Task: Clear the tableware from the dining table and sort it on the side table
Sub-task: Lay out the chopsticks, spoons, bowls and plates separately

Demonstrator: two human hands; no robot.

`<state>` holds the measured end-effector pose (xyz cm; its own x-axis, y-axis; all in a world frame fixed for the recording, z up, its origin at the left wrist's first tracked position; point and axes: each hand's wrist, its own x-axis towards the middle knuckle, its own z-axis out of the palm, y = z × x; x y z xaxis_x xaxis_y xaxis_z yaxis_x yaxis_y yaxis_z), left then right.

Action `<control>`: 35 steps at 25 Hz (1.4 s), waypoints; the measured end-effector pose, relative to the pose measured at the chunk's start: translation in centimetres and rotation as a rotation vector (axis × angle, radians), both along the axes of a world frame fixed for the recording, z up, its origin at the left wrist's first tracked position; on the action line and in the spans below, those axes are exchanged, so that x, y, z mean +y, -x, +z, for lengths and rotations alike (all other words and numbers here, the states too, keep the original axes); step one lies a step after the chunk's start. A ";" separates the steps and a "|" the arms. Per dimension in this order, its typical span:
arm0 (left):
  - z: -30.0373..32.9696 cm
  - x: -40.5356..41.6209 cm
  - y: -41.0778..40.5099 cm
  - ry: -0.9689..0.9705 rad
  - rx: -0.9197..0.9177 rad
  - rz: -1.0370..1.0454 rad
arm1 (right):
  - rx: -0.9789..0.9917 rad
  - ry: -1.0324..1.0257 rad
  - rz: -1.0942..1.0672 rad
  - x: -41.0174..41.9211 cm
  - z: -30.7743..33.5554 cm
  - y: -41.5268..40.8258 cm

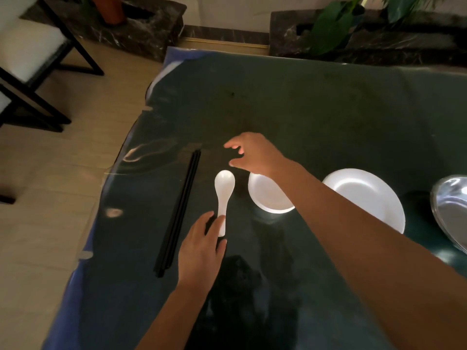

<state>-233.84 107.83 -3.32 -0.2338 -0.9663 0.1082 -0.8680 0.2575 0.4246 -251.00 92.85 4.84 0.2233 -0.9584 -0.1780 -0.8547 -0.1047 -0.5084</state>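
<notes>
Left hand (202, 246): nearest the camera, palm down, fingertips on the handle end of the white spoon (223, 198); pinching or merely pressing it, cannot tell.
Spoon axis: runs near to far, handle toward the person, bowl end away, lying flat on the glass-topped table (303, 109).
Chopsticks (180, 213): black pair just left of the spoon, roughly parallel to it, apart from it, far tips leaning slightly right; near the table's left edge.
Small bowl (265, 195): just right of the spoon head, partly under the right forearm.
Plate (374, 195): white, further right, beside a metal dish (449, 205) at the frame edge.
Right hand (255, 155): beyond the bowl, above the table, fingers spread and curled, holding nothing.
Nearer hand: left for spoon and chopsticks; right for the bowl.
Open room: bare tabletop beyond both hands; judged enough to lift the spoon straight up.
Far side: marble planters (141, 26), chair (32, 61) on the floor at left.
</notes>
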 end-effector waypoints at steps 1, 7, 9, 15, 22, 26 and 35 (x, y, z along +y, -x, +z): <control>-0.2 -0.1 -0.1 -0.002 0.025 -0.007 | 0.023 -0.077 0.054 -0.8 -0.4 -0.6; -1.0 -0.5 -0.4 0.048 0.121 -0.056 | 0.176 -0.230 0.201 -2.2 -2.3 -2.1; -1.0 -0.7 -0.4 0.040 0.155 -0.055 | 0.175 -0.218 0.202 -2.2 -2.6 -2.3; -0.8 -3.7 0.4 0.014 0.182 -0.053 | 0.170 -0.195 0.104 -4.3 -3.0 -2.1; 0.2 -4.4 0.7 0.022 0.185 -0.025 | 0.192 -0.216 0.117 -5.7 -3.4 -1.9; 1.3 -2.2 -3.4 0.151 0.106 0.198 | 0.050 -0.102 -0.049 -6.5 -2.6 -3.2; 1.2 2.9 -9.1 -0.341 0.018 0.341 | 0.220 -0.131 -0.004 -7.9 -4.8 -10.3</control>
<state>-224.76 110.77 -2.10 0.1020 -0.9686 -0.2267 -0.8702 -0.1973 0.4514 -240.73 84.92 0.09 0.1613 -0.9249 -0.3443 -0.9467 -0.0464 -0.3189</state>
